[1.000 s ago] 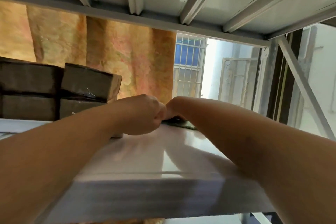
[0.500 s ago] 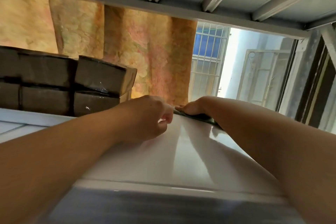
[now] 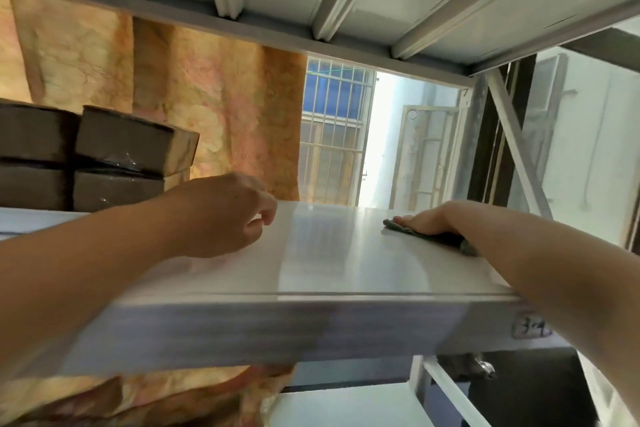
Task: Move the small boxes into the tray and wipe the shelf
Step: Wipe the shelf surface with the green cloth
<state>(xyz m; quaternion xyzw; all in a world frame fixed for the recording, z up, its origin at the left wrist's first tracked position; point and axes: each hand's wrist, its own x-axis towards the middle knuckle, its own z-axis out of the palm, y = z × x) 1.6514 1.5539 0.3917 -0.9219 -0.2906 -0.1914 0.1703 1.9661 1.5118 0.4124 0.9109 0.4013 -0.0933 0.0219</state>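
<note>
Over the middle of the shelf (image 3: 346,270) the left hand (image 3: 221,215) hangs loosely curled, holding nothing. Toward the right edge the right hand (image 3: 429,220) lies flat, pressing a dark cloth (image 3: 446,239). The boxes (image 3: 131,146) sit stacked at the far left corner, nearer the left hand; no tray shows.

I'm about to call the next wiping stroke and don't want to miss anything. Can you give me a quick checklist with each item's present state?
1. Cloth flat under the right hand: ok.
2. Shelf bare between the two hands: ok.
3. Left hand holds nothing and is away from the cloth: ok.
4. Boxes moved out: not ok, they are stacked at the left.
5. Tray ready for the boxes: cannot tell, it is not in view.
</note>
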